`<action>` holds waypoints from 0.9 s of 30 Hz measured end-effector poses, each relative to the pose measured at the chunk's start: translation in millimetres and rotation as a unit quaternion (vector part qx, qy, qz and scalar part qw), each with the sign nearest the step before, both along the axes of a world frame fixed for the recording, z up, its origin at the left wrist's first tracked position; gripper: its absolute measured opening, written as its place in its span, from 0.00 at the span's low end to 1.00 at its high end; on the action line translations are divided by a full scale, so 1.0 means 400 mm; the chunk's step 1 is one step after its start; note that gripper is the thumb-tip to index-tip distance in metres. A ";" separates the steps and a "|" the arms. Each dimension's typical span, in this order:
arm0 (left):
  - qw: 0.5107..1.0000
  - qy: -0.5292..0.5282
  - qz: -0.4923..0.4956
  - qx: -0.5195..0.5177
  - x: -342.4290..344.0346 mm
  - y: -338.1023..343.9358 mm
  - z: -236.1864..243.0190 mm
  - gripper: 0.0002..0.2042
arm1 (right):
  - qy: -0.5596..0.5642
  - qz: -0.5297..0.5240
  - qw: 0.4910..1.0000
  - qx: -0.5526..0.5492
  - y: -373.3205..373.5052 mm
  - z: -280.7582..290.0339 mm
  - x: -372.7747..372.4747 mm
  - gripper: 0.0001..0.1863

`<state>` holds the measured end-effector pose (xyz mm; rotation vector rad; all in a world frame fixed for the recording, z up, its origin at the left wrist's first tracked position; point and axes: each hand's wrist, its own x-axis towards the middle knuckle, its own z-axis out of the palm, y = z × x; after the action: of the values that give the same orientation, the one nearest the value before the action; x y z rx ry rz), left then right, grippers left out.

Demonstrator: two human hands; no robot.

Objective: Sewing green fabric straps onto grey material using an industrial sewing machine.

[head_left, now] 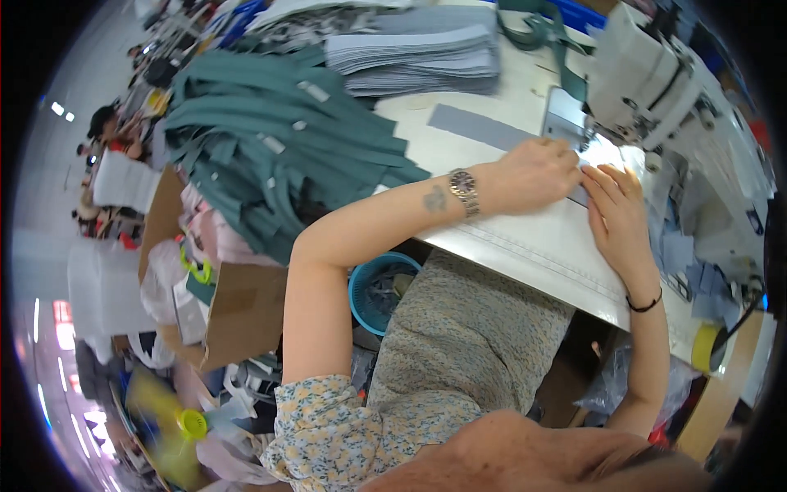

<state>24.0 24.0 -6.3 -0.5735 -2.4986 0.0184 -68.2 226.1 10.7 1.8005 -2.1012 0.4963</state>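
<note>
L hand has fingers curled at the end of the grey strip, flat on the white table by the sewing m/c; can't tell if they're clamped on it. R hand is just beside, fingers extended, thumb apart. Grey stack & green heap sit to the left.

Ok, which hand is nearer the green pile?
Left. The left hand is to the right of the green pile, apart from it; the right hand is farther right, beyond the left.
</note>
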 end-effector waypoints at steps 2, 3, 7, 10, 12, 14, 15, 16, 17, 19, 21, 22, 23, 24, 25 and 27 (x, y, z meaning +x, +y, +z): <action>0.999 0.001 -0.008 -0.042 0.029 0.003 0.000 0.10 | -0.010 0.006 1.000 0.005 -0.009 -0.003 0.003 0.16; 0.998 -0.027 -0.049 -0.023 0.058 0.017 0.008 0.10 | -0.025 0.004 1.000 0.003 -0.003 -0.011 -0.005 0.16; 0.990 -0.065 -0.113 -0.047 0.264 0.059 0.036 0.11 | -0.048 0.016 0.999 -0.007 -0.007 -0.006 -0.006 0.16; 0.998 0.006 0.008 -0.061 0.345 -0.033 0.082 0.13 | -0.039 0.009 0.999 -0.008 -0.005 -0.004 -0.011 0.16; 0.986 0.015 0.156 -0.062 0.378 -0.130 0.106 0.18 | -0.045 0.006 0.999 -0.009 -0.001 -0.006 -0.014 0.15; 0.954 0.011 0.282 -0.104 0.400 -0.196 0.092 0.16 | -0.048 0.015 0.999 -0.015 -0.012 -0.005 -0.014 0.15; 0.953 -0.027 0.285 -0.099 0.408 -0.235 0.058 0.16 | -0.057 0.005 0.998 -0.011 -0.008 -0.001 -0.010 0.15; 0.950 -0.065 0.290 -0.098 0.410 -0.251 0.058 0.15 | -0.067 -0.004 0.998 -0.010 -0.007 0.000 -0.011 0.15; 0.947 -0.061 0.297 -0.103 0.414 -0.258 0.054 0.15 | -0.064 0.003 0.998 -0.016 -0.007 0.002 -0.011 0.15; 0.955 -0.060 0.288 -0.021 0.406 -0.243 0.063 0.13 | -0.076 -0.008 0.997 -0.007 -0.006 0.003 0.000 0.15; 0.973 0.032 0.226 -0.020 0.382 -0.225 0.074 0.12 | -0.072 0.001 0.997 -0.010 -0.010 -0.003 -0.002 0.15; 0.981 0.118 0.156 -0.017 0.364 -0.206 0.089 0.11 | -0.072 0.004 0.997 -0.008 -0.010 -0.006 0.000 0.16; 0.985 0.113 0.126 -0.027 0.348 -0.168 0.094 0.10 | -0.071 0.006 0.997 -0.008 -0.005 -0.009 0.002 0.16; 0.989 0.107 0.099 -0.037 0.331 -0.111 0.098 0.10 | -0.071 0.000 0.997 -0.003 0.001 -0.011 0.001 0.16; 0.990 0.109 0.070 -0.058 0.308 -0.063 0.075 0.10 | -0.071 -0.004 0.997 0.002 -0.002 -0.008 0.003 0.16; 0.990 0.113 0.033 -0.075 0.282 -0.003 0.028 0.10 | -0.063 0.002 0.998 -0.006 -0.004 -0.014 -0.001 0.16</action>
<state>136.9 22.6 4.7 -0.5187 -2.3051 0.2828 -68.7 224.5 5.1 1.8100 -2.1723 0.6386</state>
